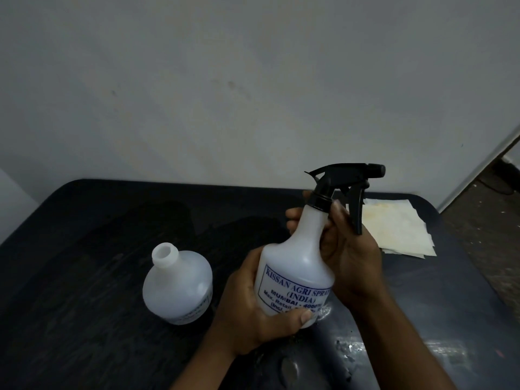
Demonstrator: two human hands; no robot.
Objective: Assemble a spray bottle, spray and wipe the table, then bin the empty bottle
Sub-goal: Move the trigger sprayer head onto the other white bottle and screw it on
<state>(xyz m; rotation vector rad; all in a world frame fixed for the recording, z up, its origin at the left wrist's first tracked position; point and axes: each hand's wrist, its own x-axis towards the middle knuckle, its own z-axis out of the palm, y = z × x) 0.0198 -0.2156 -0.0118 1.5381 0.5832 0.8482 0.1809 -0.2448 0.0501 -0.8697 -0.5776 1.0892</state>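
Only the head view to go on here: the spray bottle (295, 274) is held up just above the desk (84, 263), tilted a bit, with the black trigger head (347, 178) already sitting on the neck. The left hand (250, 308) grips the bottom of the bottle, thumb across the label. The right hand (351, 254) has its fingers (294, 213) curled round the neck right under the black collar, so both hands are closed on the same bottle. My guess is this is the tighten-the-head step. If so, I'd slide the right hand up onto the collar itself and twist that, not the nozzle or trigger, while the left hand stops the body turning. Keep it upright-ish so the threads don't cross. Can't tell from here if the collar is fully seated. A second bottle (177, 285), open with no cap, stands on the desk just left of the hands, and the stained wiping cloth (394, 229) lies behind on the right, within easy reach for later.
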